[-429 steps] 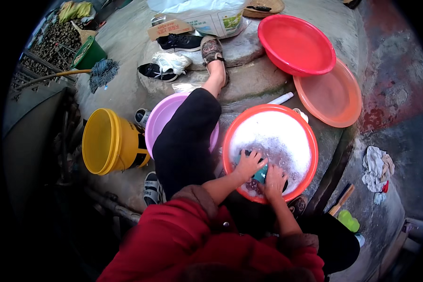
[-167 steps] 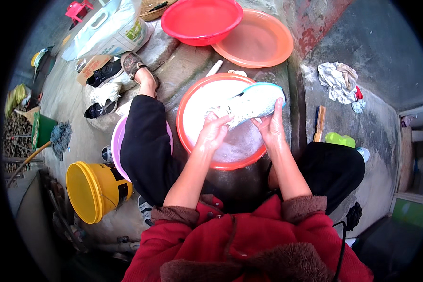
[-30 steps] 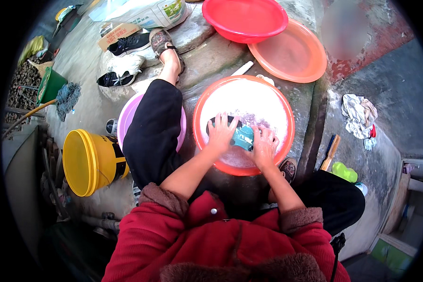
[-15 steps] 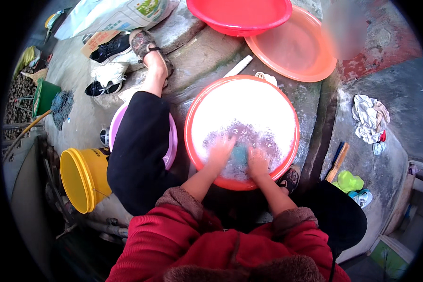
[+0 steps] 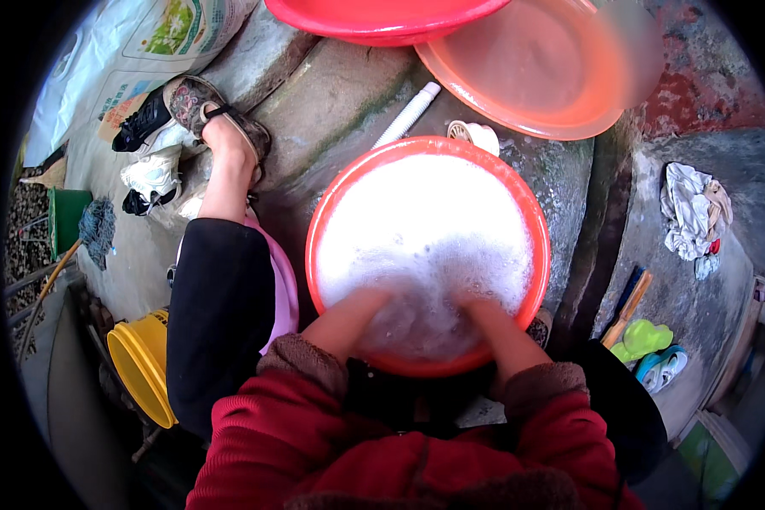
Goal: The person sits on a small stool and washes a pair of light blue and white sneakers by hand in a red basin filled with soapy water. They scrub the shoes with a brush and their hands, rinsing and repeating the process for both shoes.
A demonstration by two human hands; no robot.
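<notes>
Suds (image 5: 433,204) lie in the basin (image 5: 429,145), with a bucket (image 5: 150,338) to its left and a brush (image 5: 629,308) to its right.

The head-worn fisheye camera looked steeply down from close range, the orange washbasin (image 5: 425,146) near the frame's middle.

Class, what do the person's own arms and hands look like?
Both sleeves are red and ribbed, ending in wide, fuzzy brown cuffs. Below these, the bare forearms show no watch or bracelet. The hands are hidden under the suds, so rings cannot be ruled out.
</notes>
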